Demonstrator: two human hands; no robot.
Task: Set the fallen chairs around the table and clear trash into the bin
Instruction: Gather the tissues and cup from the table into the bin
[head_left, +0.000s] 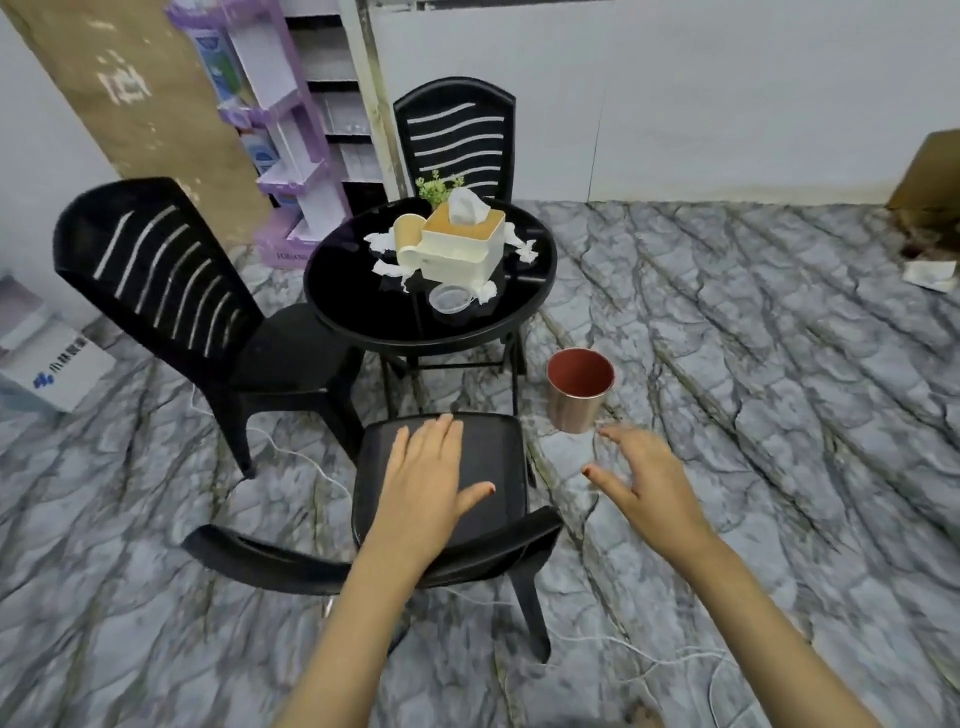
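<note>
Left hand (426, 478) lying flat over near black plastic chair (493, 452), contact unclear; right hand (649, 483) spreading open, empty, beside copper metal bin (576, 402). Far black chair (457, 135) half hidden behind round black table (353, 296) carrying crumpled white tissues (387, 267). Grey marbled floor (779, 364) lying open rightward.

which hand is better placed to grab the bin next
Right, probably. The right hand is open just short of the metal bin on the floor, with nothing between them. The left hand is spread over the near chair, above its seat and farther from the bin.
</note>
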